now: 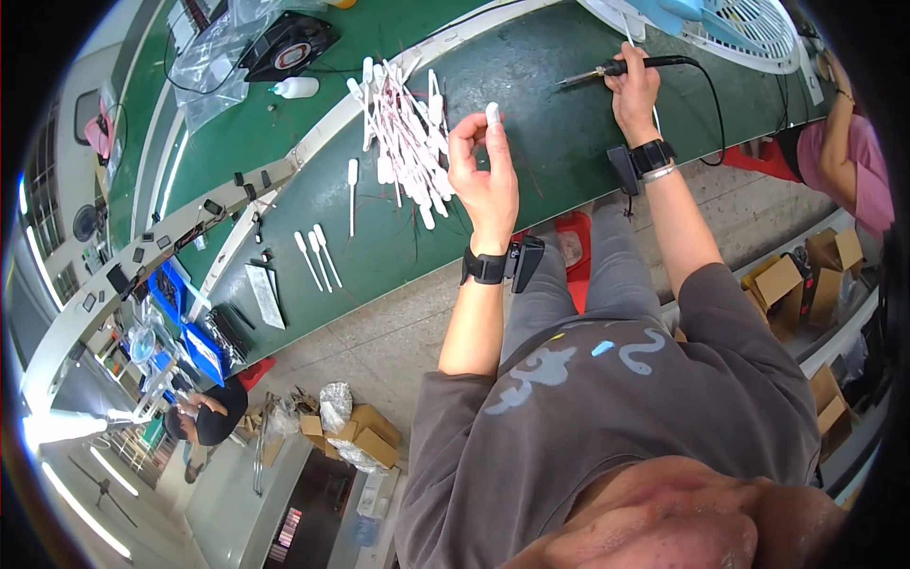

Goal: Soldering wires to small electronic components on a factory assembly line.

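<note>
the left hand (485, 175) pinches a small white plastic piece (492, 113) upright, just beside the pile of white plastic pieces (403, 142); the right hand (633, 93) grips a black soldering iron (621, 67), tip pointing toward that pile.

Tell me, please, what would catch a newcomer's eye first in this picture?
Most striking is the heap of white plastic pieces with dark red wires piled on the green table, just left of the hands. The left hand pinches one small white piece above the table, while the right hand holds a black soldering iron near the white fan.
</note>
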`<state>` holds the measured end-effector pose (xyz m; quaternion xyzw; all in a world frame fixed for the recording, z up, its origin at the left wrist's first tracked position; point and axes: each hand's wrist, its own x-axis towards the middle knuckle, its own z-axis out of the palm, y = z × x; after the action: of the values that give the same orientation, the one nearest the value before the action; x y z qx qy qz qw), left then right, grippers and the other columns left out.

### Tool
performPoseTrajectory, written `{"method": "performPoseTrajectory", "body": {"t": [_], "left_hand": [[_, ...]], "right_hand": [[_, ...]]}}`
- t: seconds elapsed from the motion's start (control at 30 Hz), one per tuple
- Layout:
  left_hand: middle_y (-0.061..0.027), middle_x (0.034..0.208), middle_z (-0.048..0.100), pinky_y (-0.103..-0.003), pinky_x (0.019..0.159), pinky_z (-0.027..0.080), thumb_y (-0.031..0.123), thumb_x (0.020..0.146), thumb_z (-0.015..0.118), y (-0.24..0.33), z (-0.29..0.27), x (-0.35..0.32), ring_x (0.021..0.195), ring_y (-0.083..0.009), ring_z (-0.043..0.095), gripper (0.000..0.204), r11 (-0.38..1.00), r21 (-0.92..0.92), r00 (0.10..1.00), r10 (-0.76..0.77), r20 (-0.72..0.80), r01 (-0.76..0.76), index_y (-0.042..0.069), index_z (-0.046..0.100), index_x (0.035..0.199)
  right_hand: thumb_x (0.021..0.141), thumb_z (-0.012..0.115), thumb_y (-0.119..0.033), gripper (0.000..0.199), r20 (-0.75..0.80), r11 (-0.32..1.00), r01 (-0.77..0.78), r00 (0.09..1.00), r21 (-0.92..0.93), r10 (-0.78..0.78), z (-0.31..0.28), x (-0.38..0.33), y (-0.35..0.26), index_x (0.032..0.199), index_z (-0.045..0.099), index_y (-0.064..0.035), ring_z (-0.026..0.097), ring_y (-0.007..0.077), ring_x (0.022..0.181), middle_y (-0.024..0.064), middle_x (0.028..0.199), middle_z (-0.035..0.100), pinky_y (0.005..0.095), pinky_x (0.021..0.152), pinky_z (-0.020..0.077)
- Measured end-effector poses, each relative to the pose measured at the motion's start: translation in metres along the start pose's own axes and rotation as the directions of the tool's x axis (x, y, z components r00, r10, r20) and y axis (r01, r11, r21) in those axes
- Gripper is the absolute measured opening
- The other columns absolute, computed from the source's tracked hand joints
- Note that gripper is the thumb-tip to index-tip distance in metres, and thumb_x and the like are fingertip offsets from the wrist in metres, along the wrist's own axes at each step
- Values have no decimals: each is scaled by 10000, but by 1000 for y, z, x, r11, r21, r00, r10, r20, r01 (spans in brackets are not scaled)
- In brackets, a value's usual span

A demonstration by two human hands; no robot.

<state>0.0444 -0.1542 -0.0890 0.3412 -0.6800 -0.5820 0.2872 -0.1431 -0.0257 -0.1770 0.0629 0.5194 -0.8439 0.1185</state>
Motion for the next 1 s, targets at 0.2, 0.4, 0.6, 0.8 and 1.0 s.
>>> {"method": "performPoseTrajectory", "body": {"t": [0.2, 0.4, 0.6, 0.8, 1.0], "left_hand": [[-82, 930, 622, -253, 720, 501, 76, 935, 559, 15, -1, -9, 797, -119, 607, 249, 955, -294, 999, -36, -27, 26, -11, 512, 1164], [-83, 956, 616, -230, 628, 506, 55, 942, 535, 26, -7, -12, 717, -106, 612, 340, 937, -342, 998, -66, 21, 69, -3, 463, 1269], [-57, 905, 608, -190, 577, 453, 42, 943, 524, 28, -11, -16, 648, -76, 584, 354, 916, -354, 982, -177, 63, 188, 35, 484, 1295], [-34, 880, 610, -182, 556, 410, 24, 925, 541, 21, -12, -12, 668, -51, 551, 322, 999, -40, 998, 20, 54, -18, 45, 571, 1245], [-43, 917, 643, -203, 583, 424, 52, 888, 619, 27, -5, -13, 721, -64, 540, 277, 998, 59, 999, 25, 26, -27, 57, 653, 1163]], "right_hand": [[925, 580, -186, 218, 28, 1000, -25, 999, 7, 25, -5, 3, 3, 764, 509, -58, 327, 35, 463, -34, 585, 395, 211, 436, 271], [913, 603, -189, 246, 8, 1000, -4, 1000, 9, 4, -1, 2, 1, 735, 511, -46, 304, 45, 447, -37, 564, 375, 234, 437, 241], [914, 604, -188, 244, 8, 1000, -17, 1000, 4, 17, -1, 3, 0, 740, 508, -46, 295, 46, 442, -36, 562, 370, 237, 435, 238], [960, 539, -195, 179, 97, 996, -88, 992, 10, 87, 0, -6, -6, 886, 542, -32, 300, 41, 458, -30, 585, 406, 216, 432, 240], [976, 512, -186, 221, 194, 992, -113, 974, -49, 120, 38, -55, -46, 1114, 553, -18, 407, 58, 530, 18, 716, 553, 219, 485, 333]]}}
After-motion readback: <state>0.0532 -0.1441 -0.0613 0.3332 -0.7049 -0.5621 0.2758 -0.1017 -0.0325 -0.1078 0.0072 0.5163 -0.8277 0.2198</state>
